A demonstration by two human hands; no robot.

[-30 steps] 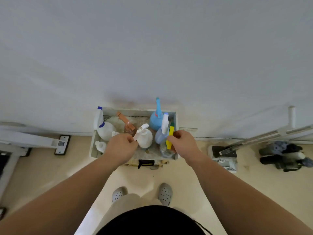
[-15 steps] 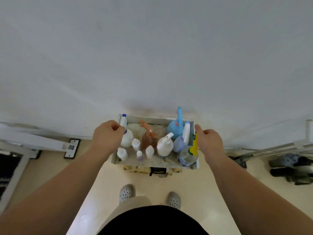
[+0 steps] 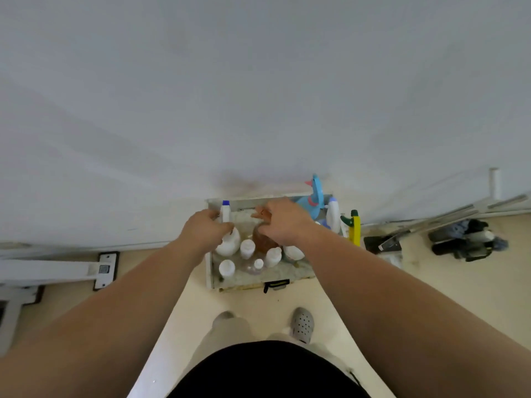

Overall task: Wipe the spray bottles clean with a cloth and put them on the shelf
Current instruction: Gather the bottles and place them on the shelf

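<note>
My left hand [image 3: 205, 231] grips the white spray bottle [image 3: 228, 238]; my right hand [image 3: 283, 224] grasps the amber spray bottle [image 3: 263, 239] in the tray [image 3: 212, 278].

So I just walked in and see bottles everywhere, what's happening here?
A person stands over a tray of spray bottles by the wall. The left hand grips the white bottle with the blue cap; the right hand is at the brown bottle, though its grip is unclear. No cloth shows. A yellow bottle stands just outside the tray.

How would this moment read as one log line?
left hand grips white spray bottle | right hand on brown spray bottle | cloth unseen
</note>
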